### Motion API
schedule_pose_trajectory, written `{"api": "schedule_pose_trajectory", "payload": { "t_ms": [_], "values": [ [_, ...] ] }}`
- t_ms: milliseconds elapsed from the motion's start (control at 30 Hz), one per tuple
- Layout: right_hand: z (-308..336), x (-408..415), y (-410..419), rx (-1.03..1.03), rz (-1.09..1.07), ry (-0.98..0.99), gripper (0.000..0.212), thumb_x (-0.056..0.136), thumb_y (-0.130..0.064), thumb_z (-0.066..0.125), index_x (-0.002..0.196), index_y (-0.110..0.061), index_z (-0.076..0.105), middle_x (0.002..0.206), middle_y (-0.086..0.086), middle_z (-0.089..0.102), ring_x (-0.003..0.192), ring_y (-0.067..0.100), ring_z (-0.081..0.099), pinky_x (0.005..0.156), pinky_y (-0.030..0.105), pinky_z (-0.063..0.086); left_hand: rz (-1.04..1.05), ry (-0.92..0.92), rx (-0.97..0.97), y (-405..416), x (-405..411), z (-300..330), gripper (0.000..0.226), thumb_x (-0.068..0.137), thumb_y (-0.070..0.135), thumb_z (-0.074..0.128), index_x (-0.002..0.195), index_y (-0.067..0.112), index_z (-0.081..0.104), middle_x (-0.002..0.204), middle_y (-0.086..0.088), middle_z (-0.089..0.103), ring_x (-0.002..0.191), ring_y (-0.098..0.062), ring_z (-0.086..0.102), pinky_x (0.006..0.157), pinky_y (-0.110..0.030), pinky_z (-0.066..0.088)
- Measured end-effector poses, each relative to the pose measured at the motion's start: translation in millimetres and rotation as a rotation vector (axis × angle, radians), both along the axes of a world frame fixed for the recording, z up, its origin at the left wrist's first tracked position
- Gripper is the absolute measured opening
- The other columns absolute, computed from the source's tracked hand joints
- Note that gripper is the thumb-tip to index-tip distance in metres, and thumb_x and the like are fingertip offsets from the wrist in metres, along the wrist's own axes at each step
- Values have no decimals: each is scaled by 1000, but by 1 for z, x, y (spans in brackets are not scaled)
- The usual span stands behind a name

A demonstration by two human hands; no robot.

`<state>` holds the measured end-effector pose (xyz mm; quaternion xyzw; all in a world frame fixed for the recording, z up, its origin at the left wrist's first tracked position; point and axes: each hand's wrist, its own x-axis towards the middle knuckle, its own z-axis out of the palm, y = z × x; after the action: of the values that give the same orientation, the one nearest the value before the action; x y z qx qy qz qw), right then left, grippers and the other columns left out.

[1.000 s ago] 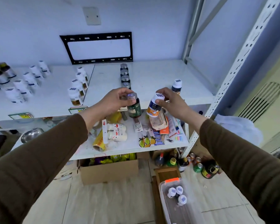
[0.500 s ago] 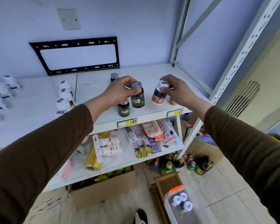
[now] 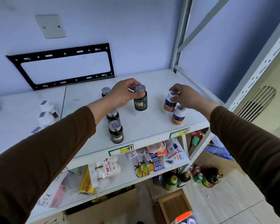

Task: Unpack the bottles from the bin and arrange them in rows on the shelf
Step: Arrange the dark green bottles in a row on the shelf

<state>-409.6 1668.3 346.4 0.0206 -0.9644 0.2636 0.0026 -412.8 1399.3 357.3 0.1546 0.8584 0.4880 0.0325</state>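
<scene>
My left hand (image 3: 124, 92) grips the silver cap of a dark green bottle (image 3: 141, 102) that stands on the white top shelf (image 3: 152, 126). To its left a row of dark green bottles runs front to back, the nearest one (image 3: 116, 132) by the shelf edge and the farthest (image 3: 105, 92) partly hidden by my wrist. My right hand (image 3: 187, 97) holds a white and orange bottle (image 3: 169, 103) by its top, tilted, just behind another white and orange bottle (image 3: 178, 115) standing near the front edge. The bin (image 3: 184, 219) shows only at the bottom edge, with white caps in it.
White bottles (image 3: 46, 113) stand in rows on the left shelf section, blurred. A black wall bracket (image 3: 63, 67) hangs behind. The lower shelf (image 3: 181, 160) holds packets and cups. Bottles and cans (image 3: 199, 177), a cardboard box (image 3: 107, 210) and a wooden crate (image 3: 173, 204) sit on the floor.
Both hands have carried their bottles up from below the shelf edge and further back over the top shelf; the green bottle now stands on it. The view has moved closer.
</scene>
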Motion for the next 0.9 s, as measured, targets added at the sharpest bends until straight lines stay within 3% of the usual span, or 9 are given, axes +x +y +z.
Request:
{"api": "schedule_pose_trajectory", "payload": {
  "t_ms": [133, 367, 500, 633, 733, 900],
  "values": [
    [-10, -12, 4, 58, -5, -55, 37, 87, -16, 61, 123, -17, 56, 122, 6, 60, 104, 25, 58, 83, 36, 50, -41, -10, -30, 6, -21, -6, 30, 80, 33, 80, 105, 22, 68, 104, 3, 69, 87, -11, 63, 89, -36, 50],
    [-21, -25, 0, 137, -18, -112, 36, 85, -16, 62, 121, -17, 56, 118, 6, 61, 100, 25, 57, 82, 35, 50, -75, -10, -48, 6, -45, -10, 26, 77, 36, 81, 99, 28, 68, 99, 8, 69, 82, -7, 64, 78, -26, 47],
    [-24, -31, 0, 183, -29, -126, 36, 85, -16, 62, 121, -16, 55, 116, 6, 62, 96, 24, 54, 79, 33, 47, -87, -18, -45, 0, -53, -9, 27, 76, 35, 81, 98, 27, 68, 101, 5, 69, 83, -10, 64, 82, -29, 48],
    [-21, -36, -7, 232, -14, -157, 48, 86, -24, 65, 131, -20, 50, 126, 2, 60, 100, 22, 55, 79, 31, 46, -78, -22, -54, -11, -61, -3, 28, 77, 34, 81, 99, 26, 67, 104, 4, 70, 94, -18, 68, 89, -35, 50],
    [-14, -43, -22, 239, 8, -71, 50, 88, -37, 67, 132, -23, 51, 130, 4, 58, 115, 25, 53, 89, 34, 45, -43, 13, -49, -23, -70, 6, 28, 78, 33, 81, 100, 24, 67, 104, 5, 69, 94, -15, 67, 87, -32, 49],
    [-2, -55, -62, 146, 87, 75, 38, 91, -39, 63, 126, -25, 57, 124, 3, 59, 116, 24, 48, 89, 34, 41, 101, 84, 18, -55, -96, 21, 31, 81, 30, 78, 106, 19, 65, 101, 9, 67, 91, -7, 61, 77, -24, 45]
  ]
}}
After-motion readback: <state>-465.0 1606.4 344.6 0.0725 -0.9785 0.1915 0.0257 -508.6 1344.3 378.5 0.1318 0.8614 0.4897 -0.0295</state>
